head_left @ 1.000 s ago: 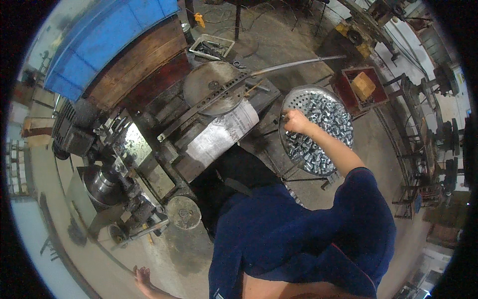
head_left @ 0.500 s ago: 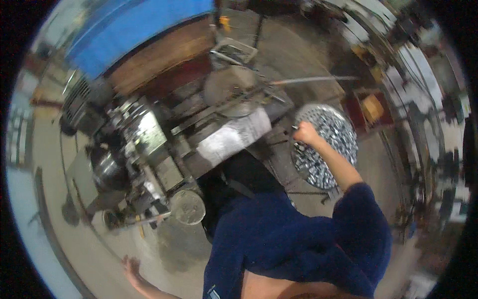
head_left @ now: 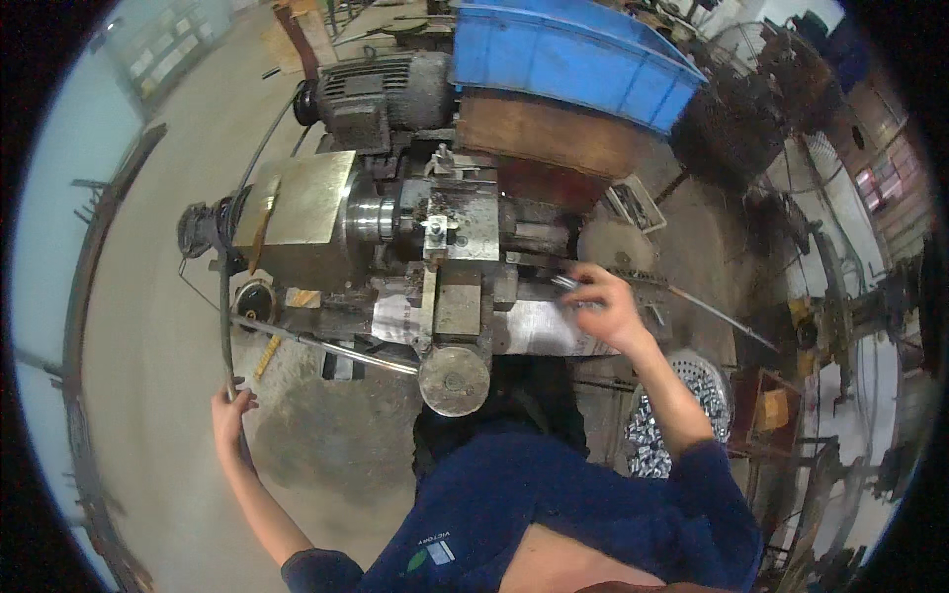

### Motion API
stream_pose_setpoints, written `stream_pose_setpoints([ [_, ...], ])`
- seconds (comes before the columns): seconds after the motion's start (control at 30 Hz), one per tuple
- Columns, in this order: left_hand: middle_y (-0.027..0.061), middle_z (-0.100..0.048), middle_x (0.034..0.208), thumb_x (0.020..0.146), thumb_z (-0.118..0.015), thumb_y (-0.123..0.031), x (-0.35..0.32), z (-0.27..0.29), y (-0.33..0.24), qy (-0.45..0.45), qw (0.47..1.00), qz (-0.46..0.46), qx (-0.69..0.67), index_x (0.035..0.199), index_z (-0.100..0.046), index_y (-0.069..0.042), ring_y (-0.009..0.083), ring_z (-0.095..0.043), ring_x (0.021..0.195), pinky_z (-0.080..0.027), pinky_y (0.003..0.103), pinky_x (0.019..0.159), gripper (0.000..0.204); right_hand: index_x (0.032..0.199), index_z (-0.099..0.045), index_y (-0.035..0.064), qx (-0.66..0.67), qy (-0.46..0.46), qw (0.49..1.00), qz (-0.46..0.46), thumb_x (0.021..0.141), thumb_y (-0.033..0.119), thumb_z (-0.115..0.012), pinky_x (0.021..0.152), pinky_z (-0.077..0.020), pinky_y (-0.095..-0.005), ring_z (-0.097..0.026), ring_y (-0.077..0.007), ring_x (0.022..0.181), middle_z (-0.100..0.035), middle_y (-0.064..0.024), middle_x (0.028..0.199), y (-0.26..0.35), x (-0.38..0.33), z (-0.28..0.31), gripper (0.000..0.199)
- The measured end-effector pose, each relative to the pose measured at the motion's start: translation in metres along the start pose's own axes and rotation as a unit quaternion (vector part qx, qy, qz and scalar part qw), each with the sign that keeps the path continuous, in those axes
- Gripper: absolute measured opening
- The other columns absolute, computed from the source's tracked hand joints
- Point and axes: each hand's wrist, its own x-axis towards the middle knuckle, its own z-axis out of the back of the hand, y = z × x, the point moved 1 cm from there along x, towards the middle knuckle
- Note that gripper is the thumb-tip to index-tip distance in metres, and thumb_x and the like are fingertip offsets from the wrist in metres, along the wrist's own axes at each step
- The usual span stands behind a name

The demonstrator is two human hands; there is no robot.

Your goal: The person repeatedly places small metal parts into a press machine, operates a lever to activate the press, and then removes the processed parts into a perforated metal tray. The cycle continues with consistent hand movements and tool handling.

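Note:
My left hand [head_left: 233, 410] is closed around the lower end of a long dark lever [head_left: 225, 316], which rises along the left end of a small metal lathe. With the fingers of my right hand [head_left: 605, 308] I pinch a small shiny metal cylinder [head_left: 565, 284]. That hand hangs over the lathe bed, beside a pale sheet [head_left: 544, 328] laid across it. Left of it are the tool slide [head_left: 465, 222] and the bright steel spindle [head_left: 371, 217]. A round basin [head_left: 707, 381] at the right, partly behind my right forearm, holds many similar shiny metal pieces.
Behind the lathe stand a grimy electric motor [head_left: 381, 94] and a large blue crate [head_left: 573, 59] on a wooden box [head_left: 549, 128]. A round handwheel [head_left: 454, 381] and a shiny bar [head_left: 366, 358] project at the near side. A red box [head_left: 776, 415] sits beyond the basin.
My right hand has moved from the basin to above the lathe bed with a metal cylinder. My left hand has gone from spread and free to holding the lever. The view has turned left.

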Motion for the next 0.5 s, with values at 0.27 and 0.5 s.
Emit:
stream_pose_setpoints([
  [0.27, 0.0123, -0.055, 0.062, 0.074, -0.061, -0.021, -0.038, 0.0, -0.002, -0.118, 0.958, -0.006, 0.261, 0.088, -0.056, 0.004, 0.0205, -0.055, 0.058, -0.044, 0.034, 0.057, 0.029, 0.074, -0.066, -0.0007, -0.141, 0.119, 0.966, 0.183, 0.053, 0.014, -0.06, 0.08, -0.0432, -0.0355, -0.05, -0.0306, 0.094, -0.055, -0.0159, 0.1, 0.084, 0.176, -0.11, 0.027],
  [0.5, 0.0146, -0.052, 0.061, 0.075, -0.061, -0.02, -0.039, -0.002, 0.008, -0.145, 0.965, -0.006, 0.218, 0.084, -0.056, 0.004, 0.0225, -0.051, 0.055, -0.041, 0.035, 0.055, 0.026, 0.069, -0.066, 0.0008, -0.169, 0.16, 0.968, 0.09, 0.053, 0.011, -0.058, 0.078, -0.0451, -0.035, -0.054, -0.0323, 0.089, -0.057, -0.0161, 0.091, 0.077, 0.2, -0.142, 0.02],
])
